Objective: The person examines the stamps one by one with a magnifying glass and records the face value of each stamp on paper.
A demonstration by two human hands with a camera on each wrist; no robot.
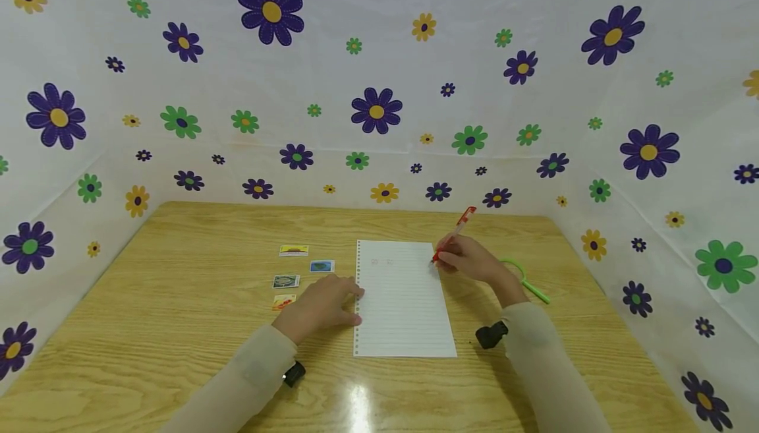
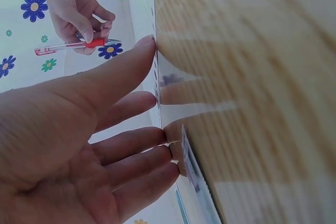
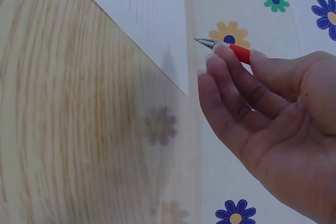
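Note:
A lined sheet of paper (image 1: 403,308) with punched holes down its left side lies on the table, bearing small faint red marks near its top. My left hand (image 1: 325,304) rests at the sheet's left edge, thumb and fingertips touching it, fingers fairly straight in the left wrist view. Between thumb and fingers my right hand (image 1: 472,259) pinches a red pen (image 1: 458,227) with a clear barrel. The pen's metal tip (image 3: 206,41) points left, above the sheet's upper right edge in the head view; in the right wrist view it looks raised off the paper.
Several small picture cards (image 1: 286,281) lie left of the sheet, the lowest beside my left hand. A green magnifying glass (image 1: 535,292) lies right of the sheet, partly hidden by my right hand. Flower-patterned white sheeting (image 1: 332,77) walls the wooden table (image 1: 178,275).

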